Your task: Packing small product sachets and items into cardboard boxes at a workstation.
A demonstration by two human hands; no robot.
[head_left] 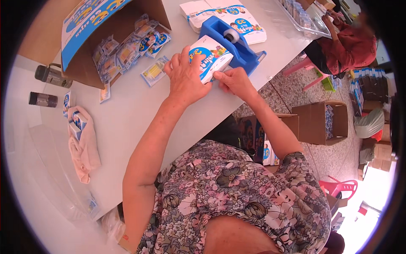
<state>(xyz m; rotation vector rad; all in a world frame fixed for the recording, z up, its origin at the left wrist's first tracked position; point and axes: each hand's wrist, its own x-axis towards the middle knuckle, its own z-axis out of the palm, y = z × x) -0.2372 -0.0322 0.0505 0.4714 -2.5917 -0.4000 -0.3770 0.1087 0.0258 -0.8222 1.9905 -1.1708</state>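
My left hand (185, 78) is closed round a small white-and-blue printed carton box (208, 47), which is tilted above the white table. At the box's near right corner, my right hand (237, 84) pinches its edge between thumb and fingers; whether a strip of tape lies under the thumb is too small to tell. Just behind the box and the right hand stands a blue tape dispenser (245, 50) with a roll of tape (231, 35) in it. A small clear-and-blue packet (153, 72) with yellow contents lies to the left of my left hand.
A large open cardboard carton (153, 15) at the far left spills small packets (127, 53). Flat printed boxes (249, 25) lie behind the dispenser. Two bottles (43, 99) and a pink cloth (82, 148) are at the left. A person in red (351, 51) sits at the far right.
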